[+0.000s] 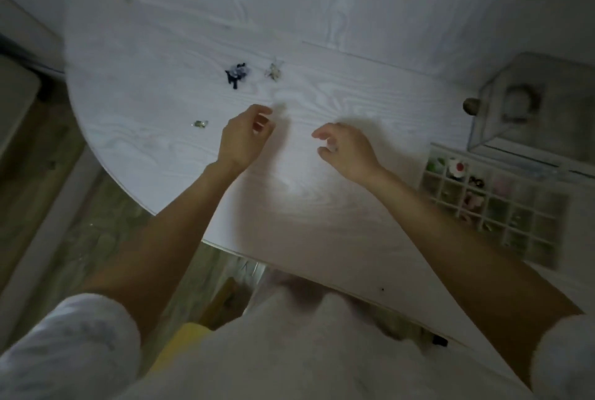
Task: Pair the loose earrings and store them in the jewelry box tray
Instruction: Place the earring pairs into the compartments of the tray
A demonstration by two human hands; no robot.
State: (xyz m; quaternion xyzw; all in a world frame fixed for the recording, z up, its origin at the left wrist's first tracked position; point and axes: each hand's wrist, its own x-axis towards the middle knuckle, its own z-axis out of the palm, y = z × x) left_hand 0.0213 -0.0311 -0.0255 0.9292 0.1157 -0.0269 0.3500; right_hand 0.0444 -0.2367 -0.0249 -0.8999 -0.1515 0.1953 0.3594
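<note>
with three loose earring clusters (237, 74) lying beyond, the person is hovering a loosely curled, seemingly empty left hand (244, 139) while the right hand (346, 150) is apparently pinching something small and pale, likely needing a carry to the compartment tray (492, 206) next.

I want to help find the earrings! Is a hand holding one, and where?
The right hand seems to pinch something small and pale at its fingertips; blurred. The left hand looks empty.

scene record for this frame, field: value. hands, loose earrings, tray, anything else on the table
left hand: over the table, fingers loosely curled, nothing seen in it
right hand: fingers curled; small pale item at fingertips, blurred
loose earrings: dark blue cluster; pale clear piece beside it; small greenish piece nearer the left edge
tray: gridded, at right, several compartments filled
table: white woodgrain
other: glass box behind the tray
</note>
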